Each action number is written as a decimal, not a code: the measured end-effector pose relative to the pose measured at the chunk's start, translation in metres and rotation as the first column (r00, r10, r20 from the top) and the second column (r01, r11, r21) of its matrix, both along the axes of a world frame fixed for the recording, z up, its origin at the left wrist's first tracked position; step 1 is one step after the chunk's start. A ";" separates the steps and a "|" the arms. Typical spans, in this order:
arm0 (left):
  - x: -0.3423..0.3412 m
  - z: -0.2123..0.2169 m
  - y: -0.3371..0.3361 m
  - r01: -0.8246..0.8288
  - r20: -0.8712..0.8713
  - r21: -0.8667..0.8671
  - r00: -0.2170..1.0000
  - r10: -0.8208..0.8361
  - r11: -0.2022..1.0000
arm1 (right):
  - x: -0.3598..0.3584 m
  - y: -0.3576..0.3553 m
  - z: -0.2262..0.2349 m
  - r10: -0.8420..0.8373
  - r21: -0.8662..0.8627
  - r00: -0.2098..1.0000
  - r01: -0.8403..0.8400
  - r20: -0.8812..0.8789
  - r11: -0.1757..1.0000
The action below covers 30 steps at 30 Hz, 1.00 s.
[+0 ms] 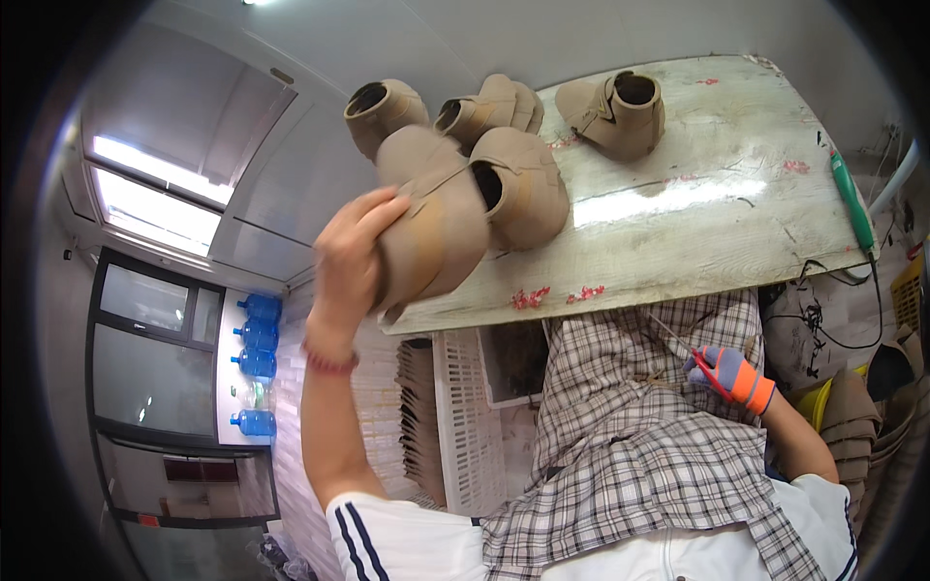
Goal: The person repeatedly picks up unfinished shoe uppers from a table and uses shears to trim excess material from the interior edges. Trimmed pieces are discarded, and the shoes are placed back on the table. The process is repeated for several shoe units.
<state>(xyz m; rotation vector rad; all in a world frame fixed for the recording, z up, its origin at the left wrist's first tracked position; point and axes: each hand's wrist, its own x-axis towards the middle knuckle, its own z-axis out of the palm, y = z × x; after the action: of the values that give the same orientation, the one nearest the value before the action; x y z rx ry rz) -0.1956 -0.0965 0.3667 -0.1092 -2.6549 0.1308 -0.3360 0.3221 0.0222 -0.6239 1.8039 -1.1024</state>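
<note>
Our left hand [347,261] has fingers wrapped round a tan boot [431,218] over the table [697,208]. Our gloved right hand [728,376] pinches red scissors [710,373]. The white crate [465,426] below: can't tell what's inside.

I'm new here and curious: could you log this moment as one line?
left hand: holds tan boot upper above worktable | right hand: holds red scissors over lap

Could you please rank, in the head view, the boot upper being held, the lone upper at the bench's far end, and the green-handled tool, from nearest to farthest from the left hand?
From the left hand:
1. Held boot upper, in its grasp.
2. Lone upper, farther along the bench.
3. Green-handled tool, at the bench's right edge.
</note>
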 end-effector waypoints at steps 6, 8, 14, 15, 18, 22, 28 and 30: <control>-0.160 -0.108 -0.055 0.034 0.281 0.009 0.959 -0.035 0.999 | -0.007 0.008 -0.010 -0.004 -0.059 1.000 0.002 -0.028 0.998; -0.179 -0.105 -0.067 0.007 0.364 0.065 0.931 -0.030 0.998 | -0.006 0.009 -0.006 -0.003 -0.056 0.999 0.000 -0.050 0.998; -0.198 -0.041 -0.057 -0.018 0.414 0.546 0.875 -0.251 0.838 | -0.015 0.001 0.027 0.106 0.157 0.986 -0.085 -0.131 0.984; -0.214 -0.041 -0.048 0.008 0.321 0.402 0.935 -0.149 0.916 | -0.015 0.000 0.026 0.084 0.105 0.988 -0.071 -0.128 0.992; -0.275 -0.079 0.032 -0.023 0.261 0.155 0.965 -0.018 0.988 | -0.013 0.004 0.018 -0.016 -0.087 0.997 0.009 -0.079 0.996; -0.334 -0.170 0.094 -0.156 0.237 -0.046 0.958 0.162 0.987 | -0.016 0.006 0.015 0.028 -0.064 0.987 -0.038 -0.157 0.997; -0.327 -0.156 0.023 0.246 -0.249 0.921 0.968 -0.029 0.302 | -0.008 0.008 0.052 -0.067 -0.136 0.965 0.104 0.253 0.985; -0.252 -0.095 0.051 0.334 -0.349 0.927 0.935 -0.065 -0.169 | -0.007 0.014 0.049 -0.194 -0.141 0.925 0.251 0.328 0.958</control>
<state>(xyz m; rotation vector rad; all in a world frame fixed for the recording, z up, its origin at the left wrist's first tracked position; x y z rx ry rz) -0.4475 -0.0451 0.2713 0.0150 -1.6838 -1.9565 -0.3428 0.3357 0.0712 -0.3274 1.5368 -1.4455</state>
